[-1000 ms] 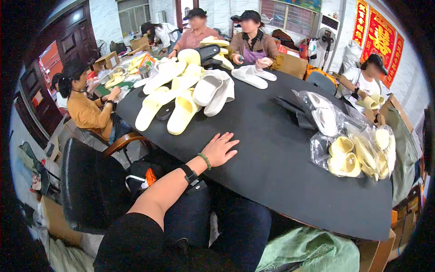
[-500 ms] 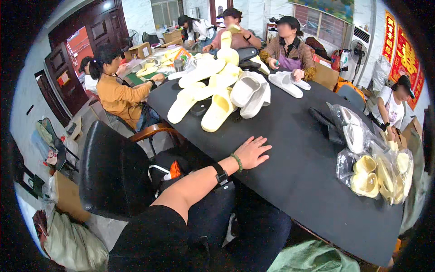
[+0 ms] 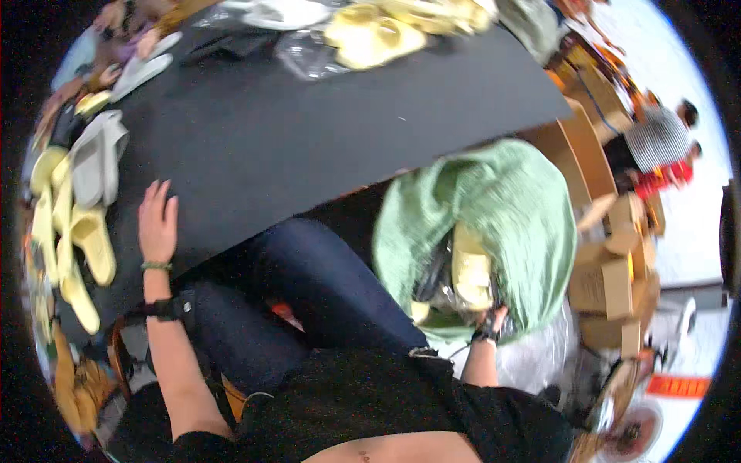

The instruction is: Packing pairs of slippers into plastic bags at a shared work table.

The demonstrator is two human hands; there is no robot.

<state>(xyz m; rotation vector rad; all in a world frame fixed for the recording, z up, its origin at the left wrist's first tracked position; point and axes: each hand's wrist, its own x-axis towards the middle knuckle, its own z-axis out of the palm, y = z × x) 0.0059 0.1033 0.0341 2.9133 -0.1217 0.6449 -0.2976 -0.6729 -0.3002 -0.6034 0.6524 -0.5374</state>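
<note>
My left hand [image 3: 158,224] lies on the dark tabletop [image 3: 285,131] near its front edge, fingers stretched out and nothing in them. To its left is a pile of slippers: grey ones [image 3: 96,158] and pale yellow ones [image 3: 93,243]. My right hand [image 3: 492,318] reaches into the mouth of a green woven sack [image 3: 532,208] beside my legs. It is at the lower end of a pale yellow slipper [image 3: 471,266] inside the sack. Its fingers are blurred and partly hidden, so their grip is unclear. Something dark in clear plastic [image 3: 436,270] lies beside that slipper.
Bagged yellow slippers [image 3: 374,35] and white slippers [image 3: 285,11] lie along the table's far side. Cardboard boxes [image 3: 602,282] stand right of the sack, with clear plastic [image 3: 536,355] at its base. Other people work at the left; a person in a striped top [image 3: 656,143] is at the right.
My view has swung right and down, bringing the sack fully into view. My right hand now shows at the sack's mouth. The left hand still rests flat on the table.
</note>
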